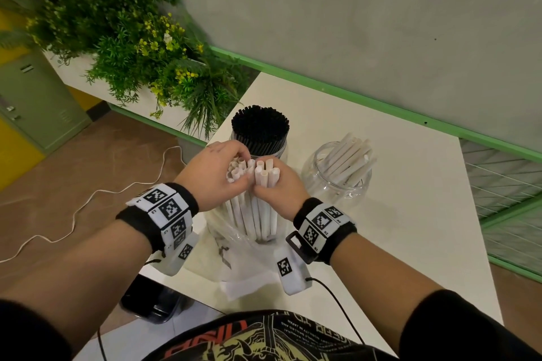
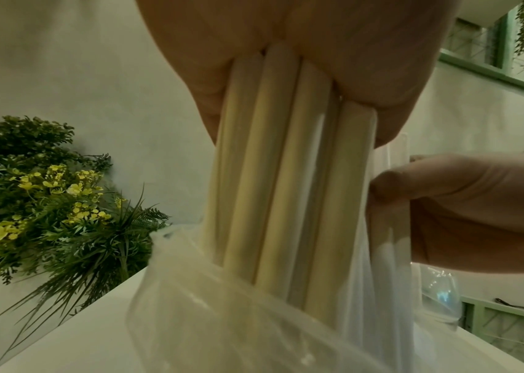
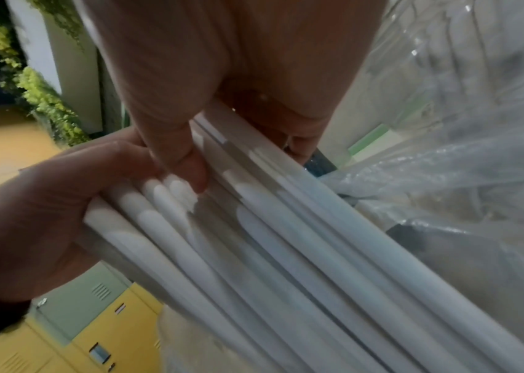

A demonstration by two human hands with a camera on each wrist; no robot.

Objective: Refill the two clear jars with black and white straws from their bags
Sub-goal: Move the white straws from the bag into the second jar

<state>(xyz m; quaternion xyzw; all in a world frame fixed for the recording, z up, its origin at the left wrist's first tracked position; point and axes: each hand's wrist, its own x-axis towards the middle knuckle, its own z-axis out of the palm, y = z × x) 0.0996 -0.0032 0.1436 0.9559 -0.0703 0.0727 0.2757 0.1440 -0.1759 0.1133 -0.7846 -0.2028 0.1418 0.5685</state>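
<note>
White table (image 1: 410, 214) against a grey wall, seen from above. Low in frame, a black printed shirt (image 1: 264, 340) and two forearms with tag-marked wristbands (image 1: 167, 211). At centre, a clear bag (image 1: 234, 246) standing on the table, white straws (image 1: 258, 214) rising out of it. Left hand (image 1: 211, 176) curled round the left part of the bundle near the top ends; right hand (image 1: 278, 187) gripping the right part, thumb pressed to the shafts, the two hands touching. Just beyond, upper centre, a jar (image 1: 281, 149) packed with upright black straws (image 1: 259, 126). Right of it, a second jar (image 1: 337, 179) part filled with leaning white straws. Upper left, green plants with yellow flowers (image 1: 132, 47) in a white planter; far left, a green locker (image 1: 35, 102) and a pale cord (image 1: 88, 199) on the brown floor.
</note>
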